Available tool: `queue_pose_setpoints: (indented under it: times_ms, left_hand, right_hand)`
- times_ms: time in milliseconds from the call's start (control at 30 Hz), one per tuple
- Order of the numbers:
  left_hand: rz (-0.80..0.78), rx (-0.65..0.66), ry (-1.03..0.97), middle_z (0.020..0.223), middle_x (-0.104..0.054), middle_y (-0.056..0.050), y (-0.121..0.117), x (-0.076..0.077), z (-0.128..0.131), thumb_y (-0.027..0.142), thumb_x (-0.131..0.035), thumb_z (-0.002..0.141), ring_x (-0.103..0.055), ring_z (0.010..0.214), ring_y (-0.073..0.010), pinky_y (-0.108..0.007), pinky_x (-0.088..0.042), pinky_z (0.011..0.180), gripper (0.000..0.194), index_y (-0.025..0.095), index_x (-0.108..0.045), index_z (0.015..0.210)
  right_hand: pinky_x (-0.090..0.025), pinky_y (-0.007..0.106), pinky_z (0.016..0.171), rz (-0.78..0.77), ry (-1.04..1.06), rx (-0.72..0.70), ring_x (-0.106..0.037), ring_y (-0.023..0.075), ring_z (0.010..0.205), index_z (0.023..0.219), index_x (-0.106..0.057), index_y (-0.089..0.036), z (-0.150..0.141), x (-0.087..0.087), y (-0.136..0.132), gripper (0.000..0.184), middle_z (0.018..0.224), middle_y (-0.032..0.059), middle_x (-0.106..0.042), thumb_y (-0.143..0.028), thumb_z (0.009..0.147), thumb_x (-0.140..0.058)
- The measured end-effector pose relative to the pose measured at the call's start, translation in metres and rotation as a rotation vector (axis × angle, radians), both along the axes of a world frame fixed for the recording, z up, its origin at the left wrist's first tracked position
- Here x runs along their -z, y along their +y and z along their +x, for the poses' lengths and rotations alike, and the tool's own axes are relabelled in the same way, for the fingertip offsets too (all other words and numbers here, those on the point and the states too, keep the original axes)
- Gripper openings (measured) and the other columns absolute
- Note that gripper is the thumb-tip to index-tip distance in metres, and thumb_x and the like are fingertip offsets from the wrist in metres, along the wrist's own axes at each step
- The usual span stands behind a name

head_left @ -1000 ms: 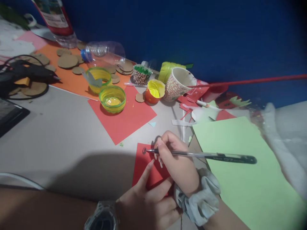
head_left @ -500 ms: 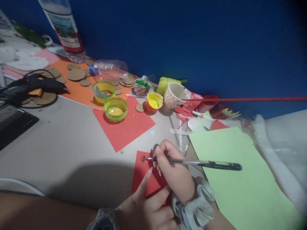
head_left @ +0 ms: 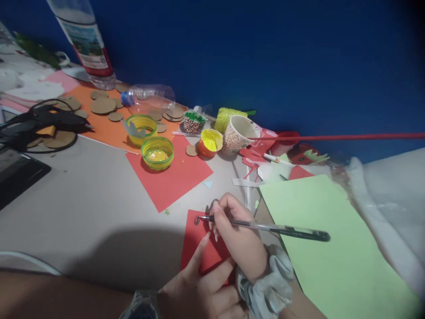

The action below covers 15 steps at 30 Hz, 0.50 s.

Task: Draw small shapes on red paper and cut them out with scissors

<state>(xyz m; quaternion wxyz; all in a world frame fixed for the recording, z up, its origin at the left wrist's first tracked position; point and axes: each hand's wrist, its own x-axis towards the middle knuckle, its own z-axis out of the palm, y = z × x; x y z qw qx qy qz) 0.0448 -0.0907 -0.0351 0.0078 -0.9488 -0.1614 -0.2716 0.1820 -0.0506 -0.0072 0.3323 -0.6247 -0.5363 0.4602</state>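
Pinched between the fingers of my right hand (head_left: pixel 237 239) is a black gel pen (head_left: pixel 265 227), its tip touching the upper left part of a small red paper (head_left: pixel 195 243). A small dark oval mark (head_left: pixel 197 220) lies right at the pen tip. My left hand (head_left: pixel 207 283) rests flat with its fingers spread, holding the paper down against the table. Part of the paper's lower right is hidden under both hands. A grey scrunchie (head_left: pixel 268 283) circles the right wrist, and a watch (head_left: pixel 141 305) is on the left one.
Light green paper (head_left: pixel 332 239) lies to the right. Beyond my hands are a larger red sheet (head_left: pixel 169 190), yellow-green cups (head_left: pixel 157 161), a patterned paper cup (head_left: pixel 234 137) and a lying plastic bottle (head_left: pixel 151 97). A black glue gun (head_left: pixel 59 117) sits at the left, with cardboard discs (head_left: pixel 102 105) nearby.
The camera view has shifted, so the scene sits lower than a second ago. The pen tip stays at the dark mark, while its back end has tilted slightly. My left hand keeps its place on the paper.
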Motion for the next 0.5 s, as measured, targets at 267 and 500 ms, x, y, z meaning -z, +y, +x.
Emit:
queue_pose_setpoints:
  times_ms: [267, 500]
  left_hand:
    - [0.046, 0.008, 0.002, 0.104, -0.069, 0.014, 0.0007, 0.0042, -0.0002, 0.031, -0.048, 0.096, -0.051, 0.119, -0.0209, -0.067, 0.002, 0.112, 0.024, 0.043, -0.068, 0.1]
    - [0.006, 0.004, -0.017, 0.09, -0.068, 0.015, 0.0031, -0.0017, 0.0028, 0.027, -0.05, 0.095, -0.055, 0.111, -0.0161, -0.064, 0.007, 0.113, 0.024, 0.04, -0.07, 0.094]
  right_hand:
    - [-0.04, 0.028, 0.057, -0.01, 0.031, 0.024, -0.048, 0.0145, 0.053, 0.07, -0.043, -0.023, -0.0001, 0.0005, -0.0008, 0.028, 0.057, -0.0039, -0.05, -0.034, 0.096, -0.045]
    - [-0.039, 0.027, 0.053, -0.036, 0.053, 0.005, -0.045, 0.0124, 0.05, 0.071, -0.04, -0.022, 0.0004, -0.0008, -0.0004, 0.03, 0.058, -0.004, -0.05, -0.035, 0.098, -0.041]
